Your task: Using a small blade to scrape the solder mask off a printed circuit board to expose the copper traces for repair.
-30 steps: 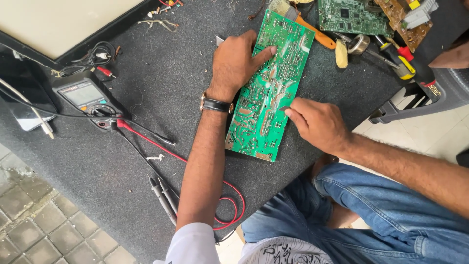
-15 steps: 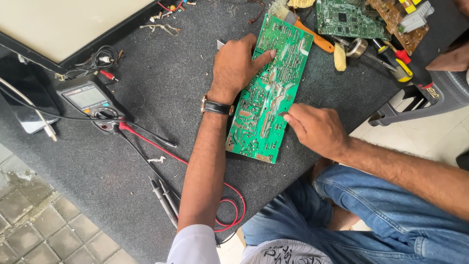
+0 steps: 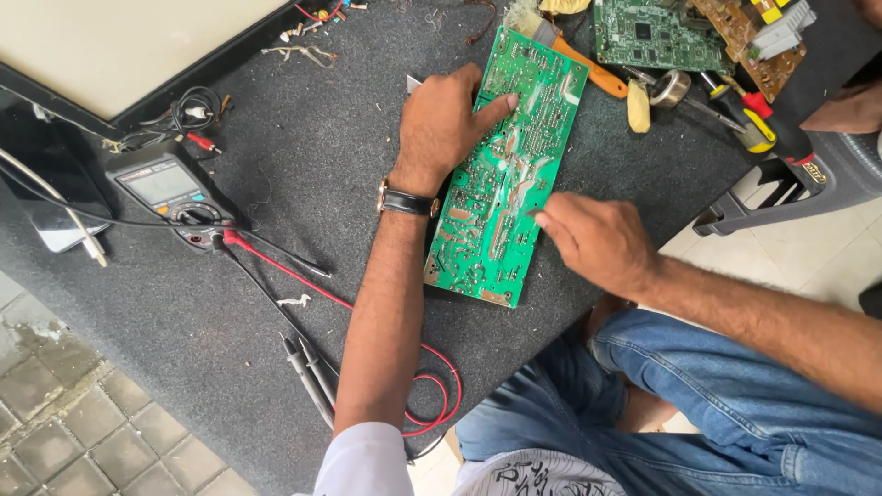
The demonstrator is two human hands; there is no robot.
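A long green circuit board (image 3: 496,184) lies solder side up on a dark grey mat (image 3: 276,119). My left hand (image 3: 441,129), with a wristwatch on the wrist, holds the board's upper left edge, its index finger stretched across the board. My right hand (image 3: 597,243) comes in from the right, fingers bunched, and its fingertips grip the board's right edge near the middle. I cannot tell whether anything small is pinched in it.
A multimeter (image 3: 161,184) sits at the left, with red and black leads and probes (image 3: 308,372) trailing toward the mat's front edge. An orange-handled brush (image 3: 597,78), more circuit boards (image 3: 643,32) and a screwdriver (image 3: 772,138) lie at the top. Another person's hand (image 3: 854,106) shows at far right.
My right hand has shifted slightly up along the board's right edge, fingertips now over the board. My left hand stays on the upper left.
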